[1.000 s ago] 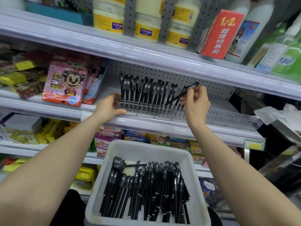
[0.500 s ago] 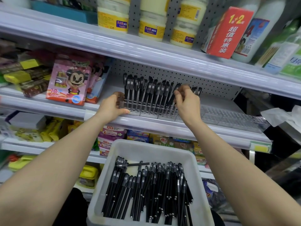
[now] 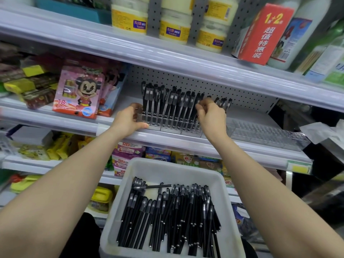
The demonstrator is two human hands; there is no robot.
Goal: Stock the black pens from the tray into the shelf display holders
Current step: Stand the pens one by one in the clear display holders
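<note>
Up on the middle grey metal shelf (image 3: 186,144) stands a long clear plastic display holder (image 3: 167,126), with a row of upright black pens (image 3: 163,103) slotted into its left part. The left hand (image 3: 128,120) grips the holder's left end, thumb along the front edge and fingers curled behind it. The right hand (image 3: 211,118) is at the right end of the row, its bunched fingertips (image 3: 200,105) pinching the cap of one black pen (image 3: 197,98) that stands tilted in the holder. Below, between the forearms, a white plastic tray (image 3: 160,168) holds a heap of loose black pens (image 3: 167,216), one lying crosswise near the far wall.
</note>
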